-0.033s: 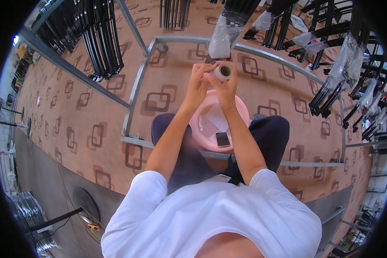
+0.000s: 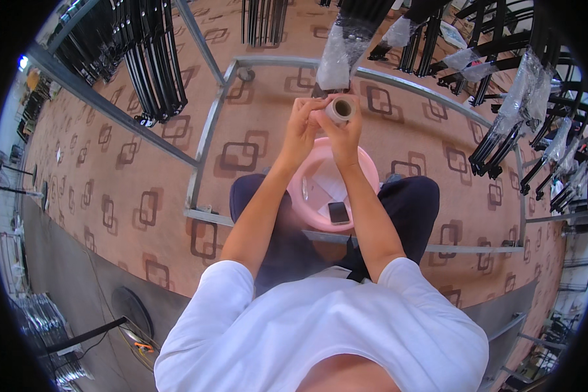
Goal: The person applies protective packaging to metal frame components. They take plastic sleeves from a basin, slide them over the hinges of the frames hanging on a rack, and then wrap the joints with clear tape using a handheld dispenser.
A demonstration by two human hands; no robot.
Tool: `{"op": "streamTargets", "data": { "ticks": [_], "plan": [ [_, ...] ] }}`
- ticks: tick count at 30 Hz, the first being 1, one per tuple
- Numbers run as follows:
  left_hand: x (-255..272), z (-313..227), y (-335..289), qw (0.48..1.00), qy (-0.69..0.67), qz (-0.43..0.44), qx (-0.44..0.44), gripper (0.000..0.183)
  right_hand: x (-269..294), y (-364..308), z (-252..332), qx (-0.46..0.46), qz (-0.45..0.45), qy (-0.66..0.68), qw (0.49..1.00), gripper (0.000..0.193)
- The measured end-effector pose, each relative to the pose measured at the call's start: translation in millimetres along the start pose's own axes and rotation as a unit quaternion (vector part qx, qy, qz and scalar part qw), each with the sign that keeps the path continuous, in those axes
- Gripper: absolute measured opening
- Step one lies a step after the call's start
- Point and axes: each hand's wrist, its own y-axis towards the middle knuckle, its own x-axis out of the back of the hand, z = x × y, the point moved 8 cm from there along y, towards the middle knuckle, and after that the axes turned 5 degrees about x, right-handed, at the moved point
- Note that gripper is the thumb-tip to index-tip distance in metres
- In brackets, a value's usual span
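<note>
1 pale, hollow roll (image 2: 335,115) sits in the right hand (image 2: 343,136), its round open end facing the head camera.

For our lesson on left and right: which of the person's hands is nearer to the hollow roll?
Right. The right hand holds the hollow roll; the left hand is just to its left, contact unclear.

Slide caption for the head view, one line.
Right hand grips a hollow-cored roll, left hand beside it, pink basin between the knees.
</note>
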Motion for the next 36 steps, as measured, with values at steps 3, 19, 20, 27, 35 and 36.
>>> {"op": "streamTargets", "data": {
  "ticks": [3,19,20,27,35,36],
  "plan": [
    [12.3,6.4,25.8,0.997,0.047,0.022,0.049,0.033,15.7,4.6,5.4,-0.002,-0.04,0.055,0.998,0.031],
    [-40.1,29.9,71.7,0.945,-0.194,0.153,0.216,0.053,62.9,102.4,-22.6,-0.098,0.233,0.03,0.967,0.053],
    [-41.7,27.9,71.8,0.944,-0.193,0.137,0.231,0.051,60.1,110.1,-41.0,-0.124,0.21,0.045,0.969,0.054],
    [-17.5,10.5,87.7,0.982,-0.048,0.1,0.15,0.022,-5.6,85.5,-61.8,-0.226,0.141,0.43,0.862,0.038],
    [6.8,-27.7,100.4,0.937,0.34,-0.014,-0.079,0.027,-15.0,82.4,-63.7,-0.242,0.159,0.405,0.868,0.031],
    [17.1,-22.1,100.0,0.938,0.328,-0.073,-0.088,0.028,-15.8,81.7,-60.4,-0.222,0.172,0.359,0.89,0.031]
  ]
}}
